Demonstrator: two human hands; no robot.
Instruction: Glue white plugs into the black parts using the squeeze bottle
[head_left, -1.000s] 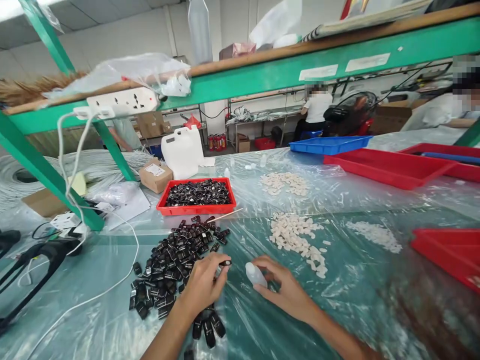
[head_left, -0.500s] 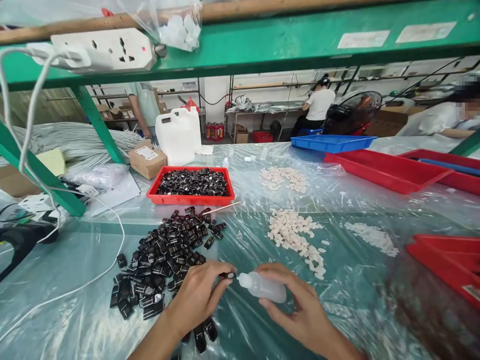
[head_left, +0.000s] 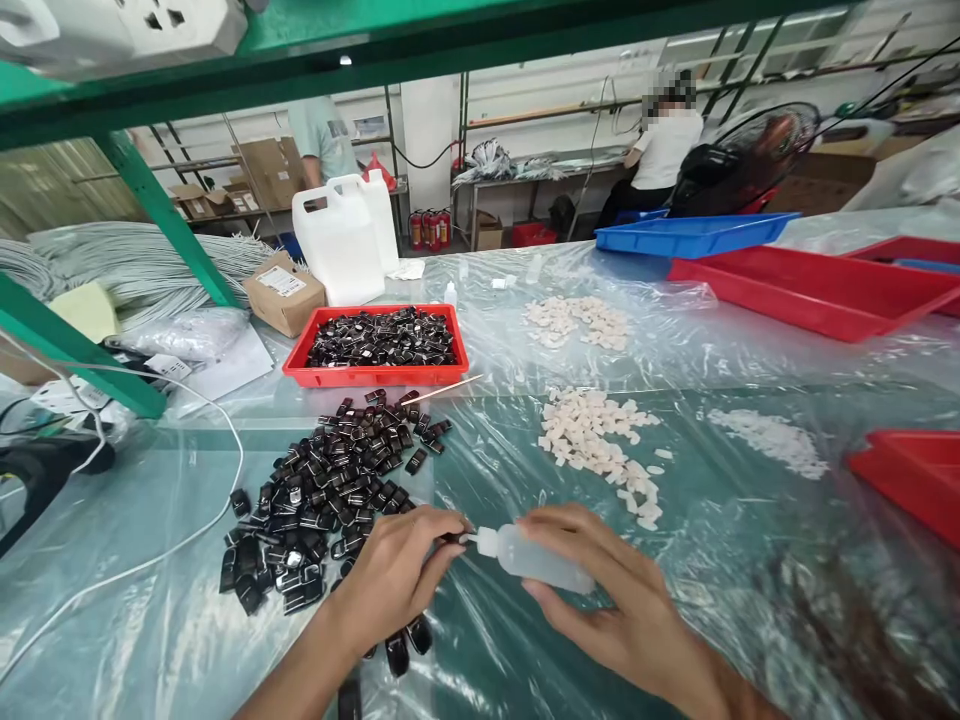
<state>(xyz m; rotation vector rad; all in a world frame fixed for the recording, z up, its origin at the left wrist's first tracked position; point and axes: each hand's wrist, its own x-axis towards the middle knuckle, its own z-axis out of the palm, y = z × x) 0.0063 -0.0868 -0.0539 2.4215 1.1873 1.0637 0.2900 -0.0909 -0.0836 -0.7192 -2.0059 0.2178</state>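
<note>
Between thumb and fingers, my left hand (head_left: pixel 401 565) pinches a small black plastic part (head_left: pixel 452 538), mostly covered by the fingertips. My right hand (head_left: pixel 611 590) is wrapped round a translucent white squeeze bottle (head_left: pixel 540 558), tilted on its side with its thin nozzle pointing left. The nozzle tip meets the black part at my left fingertips; whether it touches, I cannot tell. A loose pile of similar black parts (head_left: pixel 330 480) spreads left of and beyond my left hand. Past the bottle lies a heap of small whitish pieces (head_left: pixel 592 430).
A red tray (head_left: pixel 375 376) full of black parts stands behind the pile, with a thin wooden stick (head_left: pixel 442 389) before it. White jugs (head_left: pixel 337 245) and a cardboard box (head_left: pixel 283 295) are farther back. Red (head_left: pixel 810 285) and blue trays (head_left: pixel 694 237) lie right. A green shelf beam (head_left: pixel 360 45) crosses overhead.
The bottle's nozzle has come up to the black part in my left hand, where a small gap showed before. My view has tilted down and shifted slightly.
</note>
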